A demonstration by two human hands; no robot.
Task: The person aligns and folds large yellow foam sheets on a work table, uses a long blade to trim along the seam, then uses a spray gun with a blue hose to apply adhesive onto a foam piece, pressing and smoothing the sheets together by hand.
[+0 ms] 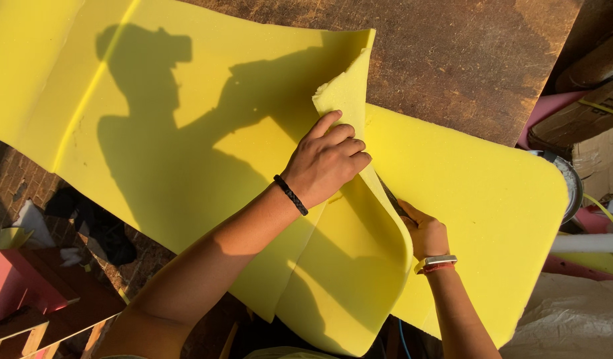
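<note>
A large sheet of yellow foam (187, 119) lies spread over a worn brown wooden counter (453, 60) and hangs off its near edge. The sheet is parted along a line running toward the person, and the left-hand flap is lifted and folded back over the split. The left hand (326, 163), with a black braided band on the wrist, presses on that raised flap, its fingers (346, 143) curled tight around the foam's edge. The right hand (423, 229), with a watch on the wrist, sits low in the gap just beside the flap; its fingers seem closed on a thin dark tool (393, 199), perhaps a blade, though most of it is hidden by the foam. The other part of the sheet lies flat to the right. A metal bowl (572, 186) sits at the counter's right edge, near cardboard boxes (586, 113).
</note>
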